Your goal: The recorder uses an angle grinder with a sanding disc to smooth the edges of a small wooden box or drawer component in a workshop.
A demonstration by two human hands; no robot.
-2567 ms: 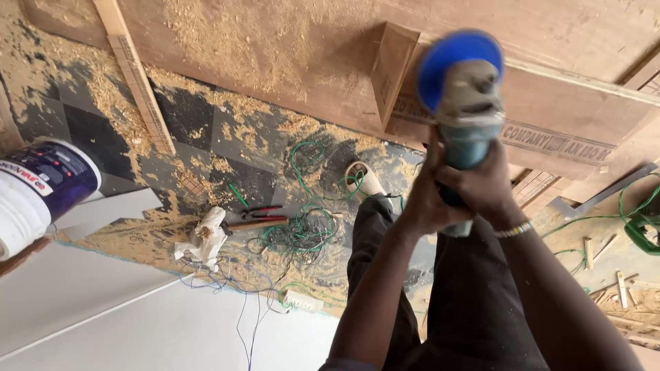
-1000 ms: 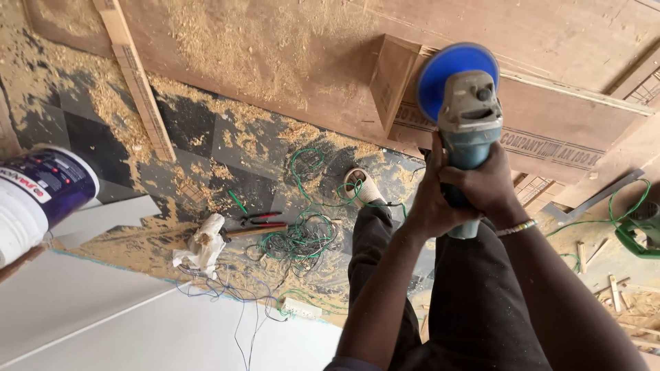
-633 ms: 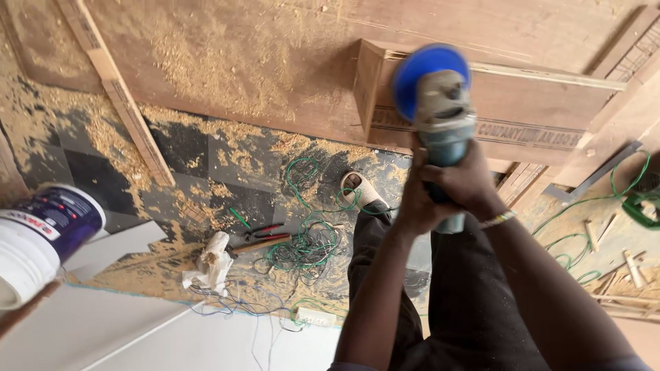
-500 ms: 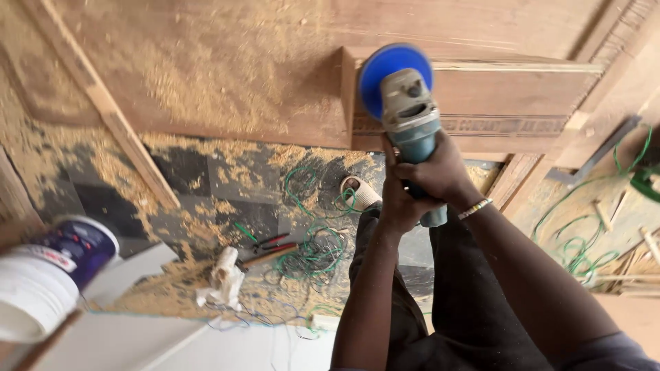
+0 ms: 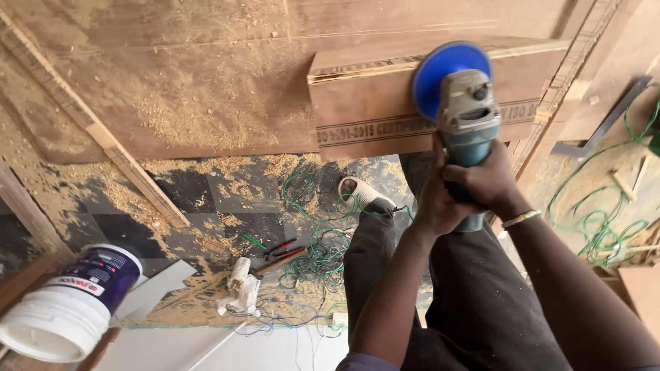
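Note:
Both my hands grip a teal and grey angle grinder [image 5: 469, 120] with a round blue sanding disc [image 5: 445, 71]. My left hand [image 5: 434, 199] wraps the lower body from the left; my right hand [image 5: 485, 180] holds it from the right, a thin bracelet on that wrist. The disc sits against the edge of a brown plywood board [image 5: 364, 103] that stands over a larger sheet [image 5: 206, 75] dusted with sawdust. My dark trousers [image 5: 440, 302] and one pale shoe [image 5: 357, 192] show below.
A white bucket with a dark label [image 5: 72, 302] lies at lower left beside white boards [image 5: 172, 343]. Green wire [image 5: 316, 240], red-handled pliers [image 5: 282, 251] and a crumpled rag [image 5: 240, 292] litter the sawdust-covered checkered floor. A wooden strip [image 5: 96, 130] slants at left; more green wire [image 5: 605, 220] lies at right.
The view has swung, so the grinder now sits further right and lower in frame, its disc against the upright board's edge. Both hands keep their grip.

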